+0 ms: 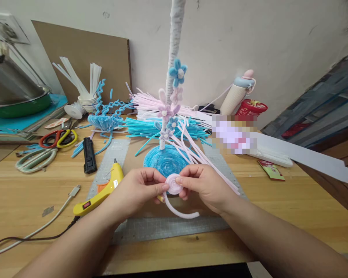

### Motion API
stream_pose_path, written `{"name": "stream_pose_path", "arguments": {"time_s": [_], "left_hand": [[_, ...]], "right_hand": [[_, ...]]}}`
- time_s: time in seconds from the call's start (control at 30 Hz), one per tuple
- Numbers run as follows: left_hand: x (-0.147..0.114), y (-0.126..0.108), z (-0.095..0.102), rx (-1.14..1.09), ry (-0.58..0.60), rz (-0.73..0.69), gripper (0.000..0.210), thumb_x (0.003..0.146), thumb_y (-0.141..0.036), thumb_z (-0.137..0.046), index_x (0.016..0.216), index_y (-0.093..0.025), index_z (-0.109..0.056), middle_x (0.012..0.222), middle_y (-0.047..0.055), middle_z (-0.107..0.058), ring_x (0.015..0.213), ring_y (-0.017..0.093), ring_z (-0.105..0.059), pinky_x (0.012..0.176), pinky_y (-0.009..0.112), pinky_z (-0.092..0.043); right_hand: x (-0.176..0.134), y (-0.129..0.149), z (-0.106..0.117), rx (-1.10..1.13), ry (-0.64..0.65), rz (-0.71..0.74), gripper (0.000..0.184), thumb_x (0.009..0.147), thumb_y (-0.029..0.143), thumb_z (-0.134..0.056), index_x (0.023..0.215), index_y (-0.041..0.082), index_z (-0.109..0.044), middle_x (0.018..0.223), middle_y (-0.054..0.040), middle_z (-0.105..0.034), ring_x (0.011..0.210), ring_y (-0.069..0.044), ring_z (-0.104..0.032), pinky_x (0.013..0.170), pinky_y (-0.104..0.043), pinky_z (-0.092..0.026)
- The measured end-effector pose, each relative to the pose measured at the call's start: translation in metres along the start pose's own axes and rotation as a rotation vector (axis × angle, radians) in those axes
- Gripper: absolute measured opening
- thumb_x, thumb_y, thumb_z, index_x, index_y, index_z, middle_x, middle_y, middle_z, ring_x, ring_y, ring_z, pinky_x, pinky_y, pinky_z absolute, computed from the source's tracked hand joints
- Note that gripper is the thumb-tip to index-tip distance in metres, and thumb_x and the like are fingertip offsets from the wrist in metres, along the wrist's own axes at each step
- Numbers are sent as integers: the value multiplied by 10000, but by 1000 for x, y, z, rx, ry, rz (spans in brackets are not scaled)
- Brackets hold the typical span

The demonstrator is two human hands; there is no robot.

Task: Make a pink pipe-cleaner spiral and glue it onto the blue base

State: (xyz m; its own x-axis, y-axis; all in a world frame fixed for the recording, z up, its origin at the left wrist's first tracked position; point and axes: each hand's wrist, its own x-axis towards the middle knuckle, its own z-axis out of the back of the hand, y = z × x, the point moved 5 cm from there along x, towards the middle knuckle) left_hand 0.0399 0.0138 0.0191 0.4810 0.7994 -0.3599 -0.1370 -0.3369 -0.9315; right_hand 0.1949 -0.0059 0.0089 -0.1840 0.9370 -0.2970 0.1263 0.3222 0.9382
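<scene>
Between my two hands is a pale pink pipe cleaner coiled into a flat disc, its loose tail curving down to the right. My left hand pinches the disc's left edge, where the tail leaves it. The thumb of my right hand presses on the disc's right side, with fingers behind. Just beyond lies a round blue coiled base. From its back edge rises a white wrapped stem bearing blue and pink fuzzy flowers.
A yellow glue gun lies left of my hands, with a black cutter and scissors beyond. Blue pipe cleaners and pink ones are piled behind the base. A bottle and a red tub stand at back right.
</scene>
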Motion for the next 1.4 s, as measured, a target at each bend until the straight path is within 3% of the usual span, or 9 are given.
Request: {"name": "stream_pose_path", "arguments": {"time_s": [0.23, 0.63, 0.9, 1.13, 1.3, 1.4], "left_hand": [[2, 2, -5, -141, -65, -86, 256, 599, -288, -801, 671, -123, -619, 602, -5, -655, 544, 85, -580, 542, 185, -487], [4, 10, -7, -176, -226, -90, 243, 580, -307, -817, 614, -118, -666, 556, 7, -666, 470, 68, -571, 496, 152, -470], [6, 14, -12, -281, -217, -59, 273, 525, -327, -844, 603, -125, -679, 550, 2, -673, 496, 76, -594, 531, 156, -492], [5, 14, -12, -263, -222, -55, 257, 572, -323, -826, 618, -116, -680, 548, 6, -672, 484, 62, -587, 519, 135, -472], [6, 13, -5, -429, -256, -80, 280, 552, -327, -841, 633, -107, -688, 585, 14, -675, 510, 65, -595, 541, 141, -495], [7, 10, 0, -547, -275, -99, 278, 535, -306, -854, 606, -101, -680, 572, 1, -655, 504, 52, -579, 524, 124, -495]], "right_hand": [[-2, 0, 0, 94, -126, 50, 264, 639, 353, -775, 664, 140, -623, 540, 3, -662, 469, -82, -582, 500, -194, -475], [-4, -6, -1, 131, -246, 184, 209, 665, 352, -765, 672, 161, -682, 608, 8, -680, 556, -94, -600, 573, -211, -478], [-3, -6, -1, 88, -298, 243, 158, 662, 314, -767, 651, 176, -689, 636, 20, -678, 598, -95, -576, 603, -221, -448], [-3, -3, -2, 49, -224, 244, 174, 685, 332, -752, 660, 175, -681, 643, 20, -662, 621, -96, -560, 622, -223, -441], [-3, 3, -3, 37, -124, 344, 260, 845, 425, -586, 916, 203, -699, 862, -26, -685, 799, -141, -601, 732, -267, -458], [-3, 0, -6, 111, -111, 355, 267, 831, 434, -607, 968, 216, -678, 887, -26, -667, 778, -142, -604, 667, -257, -460]]}}
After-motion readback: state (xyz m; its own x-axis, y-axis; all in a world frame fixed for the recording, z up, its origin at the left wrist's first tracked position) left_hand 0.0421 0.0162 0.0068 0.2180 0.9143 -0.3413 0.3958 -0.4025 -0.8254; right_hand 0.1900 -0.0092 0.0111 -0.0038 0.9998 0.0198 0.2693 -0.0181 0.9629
